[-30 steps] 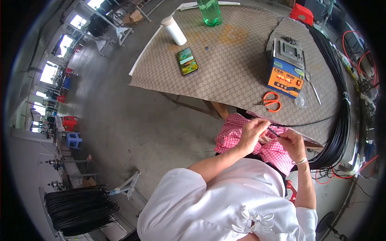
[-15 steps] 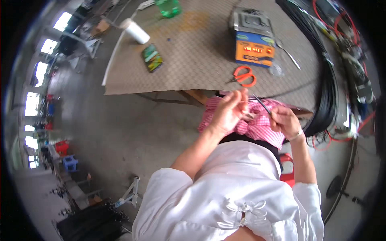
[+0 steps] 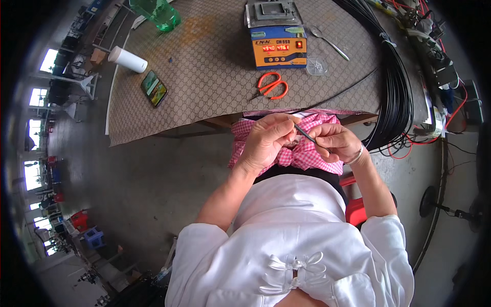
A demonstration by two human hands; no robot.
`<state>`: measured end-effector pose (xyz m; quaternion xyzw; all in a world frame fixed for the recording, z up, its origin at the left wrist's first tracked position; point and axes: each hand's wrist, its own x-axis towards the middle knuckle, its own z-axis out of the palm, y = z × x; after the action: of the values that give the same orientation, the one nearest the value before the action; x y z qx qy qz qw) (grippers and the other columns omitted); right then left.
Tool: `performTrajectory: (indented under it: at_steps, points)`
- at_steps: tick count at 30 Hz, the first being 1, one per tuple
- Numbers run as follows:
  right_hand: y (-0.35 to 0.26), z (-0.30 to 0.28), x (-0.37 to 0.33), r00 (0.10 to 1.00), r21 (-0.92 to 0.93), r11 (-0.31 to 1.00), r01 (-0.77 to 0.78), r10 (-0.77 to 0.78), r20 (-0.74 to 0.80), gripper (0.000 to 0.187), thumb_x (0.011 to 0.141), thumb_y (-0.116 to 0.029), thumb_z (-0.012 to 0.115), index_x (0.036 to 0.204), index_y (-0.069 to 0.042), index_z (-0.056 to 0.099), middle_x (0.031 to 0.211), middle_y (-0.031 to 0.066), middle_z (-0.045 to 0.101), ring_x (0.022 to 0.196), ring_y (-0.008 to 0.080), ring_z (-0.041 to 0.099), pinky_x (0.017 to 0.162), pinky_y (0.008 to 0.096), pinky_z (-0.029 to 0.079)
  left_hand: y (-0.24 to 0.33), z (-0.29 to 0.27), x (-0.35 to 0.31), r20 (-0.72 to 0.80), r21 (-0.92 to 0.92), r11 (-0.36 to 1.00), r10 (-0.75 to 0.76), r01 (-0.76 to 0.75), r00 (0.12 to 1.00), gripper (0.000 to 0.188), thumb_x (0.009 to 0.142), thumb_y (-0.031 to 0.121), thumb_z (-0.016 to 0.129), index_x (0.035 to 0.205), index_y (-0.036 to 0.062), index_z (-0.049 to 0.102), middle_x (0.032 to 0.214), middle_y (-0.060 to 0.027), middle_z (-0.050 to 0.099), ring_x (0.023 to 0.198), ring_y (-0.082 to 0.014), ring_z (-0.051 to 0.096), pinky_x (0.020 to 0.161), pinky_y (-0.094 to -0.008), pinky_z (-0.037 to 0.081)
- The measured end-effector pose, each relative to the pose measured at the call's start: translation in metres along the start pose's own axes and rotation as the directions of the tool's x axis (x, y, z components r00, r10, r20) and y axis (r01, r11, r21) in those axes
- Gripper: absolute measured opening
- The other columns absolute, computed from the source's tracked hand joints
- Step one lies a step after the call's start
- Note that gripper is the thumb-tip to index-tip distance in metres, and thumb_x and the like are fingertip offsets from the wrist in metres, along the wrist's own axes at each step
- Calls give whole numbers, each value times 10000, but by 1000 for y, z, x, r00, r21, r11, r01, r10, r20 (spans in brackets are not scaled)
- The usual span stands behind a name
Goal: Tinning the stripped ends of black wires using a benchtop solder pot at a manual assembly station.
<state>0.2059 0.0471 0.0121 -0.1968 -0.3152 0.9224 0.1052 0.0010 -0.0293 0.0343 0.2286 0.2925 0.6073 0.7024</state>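
Above my lap, my left hand (image 3: 266, 139) is closed in a pinch at the far end of a short, thin black length that looks like cable (image 3: 306, 134). The fingers of my right hand (image 3: 338, 142) are wrapped round its near end. The piece slants between the two hands, and its ends are partly hidden by my fingers. Pink checked cloth (image 3: 311, 159) lies bunched under both hands. Beyond them on the table rest orange-handled scissors or snips (image 3: 279, 86). One black cable (image 3: 337, 93) runs from the large black coil (image 3: 401, 102) toward the table edge near my hands.
On the patterned table (image 3: 215, 77) stands a blue and orange box (image 3: 279, 48) with lit red digits and a metal top. Near it lie a small clear dish (image 3: 316, 65) and a spoon (image 3: 332, 45). A phone (image 3: 154, 88), white cylinder (image 3: 128, 59) and green bottle (image 3: 159, 14) are farther left.
My hands have come together; the left now pinches the black length's far end, which stood free of it before. The view has shifted, so the table things sit farther left and higher.
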Motion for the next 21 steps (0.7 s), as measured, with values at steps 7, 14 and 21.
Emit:
performTrajectory:
  at_steps: [7, 14, 21]
  points:
    - [1, 29, 13, 897, -480, 845, 237, -380, -227, 198, 742, -6, 648, 920, -3, 562, 727, 23, 548, 592, 81, 519, 521, 188, 432, -7, 6, 11, -115, 430, 868, 327, -250, 938, 59, 780, 34, 601, 833, 14, 615, 746, -2, 579, 640, -28, 497, 567, -174, 429]
    - [5, 38, 18, 610, -950, 186, 251, -792, 6, 144, 689, 34, 650, 817, 27, 584, 685, 85, 523, 601, 200, 530, 531, 278, 417, 2, 16, 22, -101, 547, 823, 248, -155, 963, 65, 758, 35, 633, 743, 24, 571, 762, -13, 593, 666, -24, 501, 592, -182, 424]
    - [5, 29, 19, 730, -621, 723, 304, -595, -335, 109, 790, -77, 609, 835, 17, 579, 629, 2, 515, 538, 77, 462, 464, 224, 364, -2, -1, 52, -121, -378, 925, -87, 35, 989, 169, 833, 192, 571, 725, 64, 555, 649, 6, 512, 551, -81, 472, 507, -208, 375]
